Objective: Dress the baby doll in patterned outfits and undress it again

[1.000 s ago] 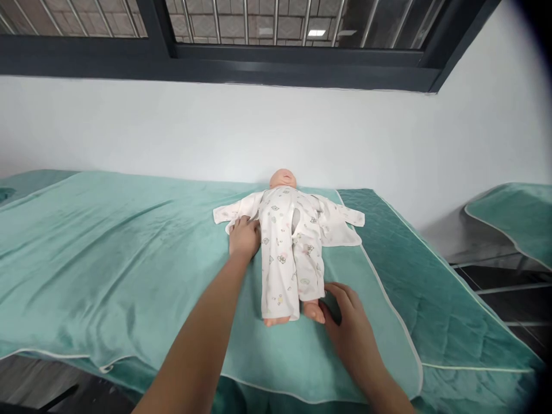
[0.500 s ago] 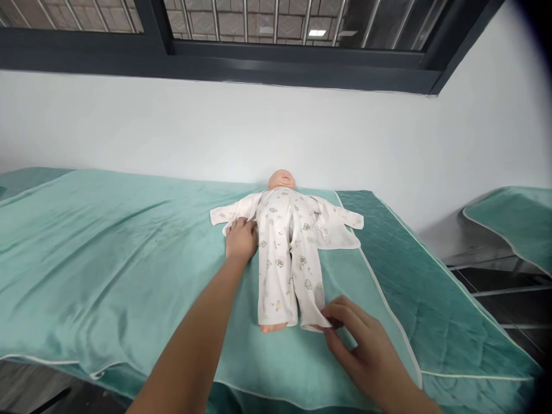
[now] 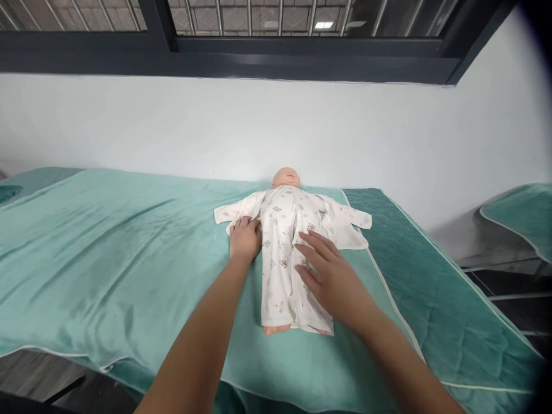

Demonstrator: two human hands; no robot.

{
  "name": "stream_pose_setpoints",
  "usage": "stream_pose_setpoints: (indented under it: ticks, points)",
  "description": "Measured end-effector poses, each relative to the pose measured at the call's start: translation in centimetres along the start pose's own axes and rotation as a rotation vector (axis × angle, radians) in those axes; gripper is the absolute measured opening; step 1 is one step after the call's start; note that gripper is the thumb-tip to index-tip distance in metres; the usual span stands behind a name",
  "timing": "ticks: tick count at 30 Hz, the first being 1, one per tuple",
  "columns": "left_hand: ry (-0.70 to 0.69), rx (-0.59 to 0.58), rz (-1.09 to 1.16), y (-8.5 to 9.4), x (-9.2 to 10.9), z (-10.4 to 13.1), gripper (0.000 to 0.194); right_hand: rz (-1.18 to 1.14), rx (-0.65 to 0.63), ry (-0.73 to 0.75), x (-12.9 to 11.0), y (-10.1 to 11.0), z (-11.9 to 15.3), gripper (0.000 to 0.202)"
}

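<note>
A baby doll lies on its back, dressed in white printed baby clothes, with its sleeves spread wide and bare feet showing below the leg hems. My left hand rests beside the doll's waist on the left, its fingers laid over the edge of the open top flap. Over the right leg of the clothes hovers my right hand, fingers spread and holding nothing. Part of that leg is hidden behind it.
A green sheet with wrinkles covers the bed. On the right lies a darker quilted cover. Behind the bed stand a white wall and a dark window frame. Another green-covered surface is at far right.
My right hand has let go of the right leg's hem and moved up and left over that leg. The leg fabric now lies closer to the other leg. My left hand stays in place.
</note>
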State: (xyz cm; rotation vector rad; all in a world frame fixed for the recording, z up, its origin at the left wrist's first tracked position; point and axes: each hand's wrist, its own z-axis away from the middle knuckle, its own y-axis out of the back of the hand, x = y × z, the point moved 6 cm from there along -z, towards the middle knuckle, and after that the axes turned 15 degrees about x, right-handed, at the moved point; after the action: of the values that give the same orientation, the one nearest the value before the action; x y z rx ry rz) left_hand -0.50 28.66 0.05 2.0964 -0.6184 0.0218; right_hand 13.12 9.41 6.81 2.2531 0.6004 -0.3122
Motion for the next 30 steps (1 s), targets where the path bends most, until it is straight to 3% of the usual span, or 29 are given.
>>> stream_pose_setpoints:
  ticks: [3,5,7,9,10,12,15,17,23,30]
  points:
    - [-0.002,0.000,-0.014,0.1,0.0,0.0,0.031,-0.084,-0.109,-0.015,0.2,-2.0,0.0,0.035]
    - [-0.004,-0.004,-0.021,0.1,0.1,0.0,0.032,-0.224,-0.114,-0.144,1.8,-1.6,0.2,0.031]
    - [-0.012,-0.006,-0.032,0.0,0.2,0.1,0.032,-0.311,0.012,-0.337,5.1,-0.4,-0.2,0.028]
    - [-0.024,-0.006,-0.048,0.0,0.3,0.1,0.031,-0.225,0.216,-0.475,9.1,0.8,-0.7,0.029]
    - [-0.031,-0.007,-0.056,0.0,0.4,0.2,0.031,-0.130,0.274,-0.499,10.8,0.9,-1.0,0.029]
    - [-0.043,-0.010,-0.068,-0.1,0.4,0.2,0.030,0.052,0.224,-0.422,12.5,-0.5,-1.6,0.029]
    - [-0.059,-0.017,-0.071,-0.1,0.4,0.3,0.029,0.101,0.045,-0.196,12.1,-3.8,-1.7,0.030]
    - [-0.065,-0.021,-0.061,0.0,0.5,0.3,0.029,0.071,-0.006,-0.133,11.4,-5.0,-1.2,0.031]
    - [-0.196,-0.027,0.027,1.2,2.4,1.0,0.044,0.064,0.020,-0.156,11.5,-4.8,-0.7,0.025]
    - [-0.402,-0.115,0.223,3.5,4.2,4.9,0.044,-0.080,0.045,-0.135,11.1,-4.6,-1.0,0.020]
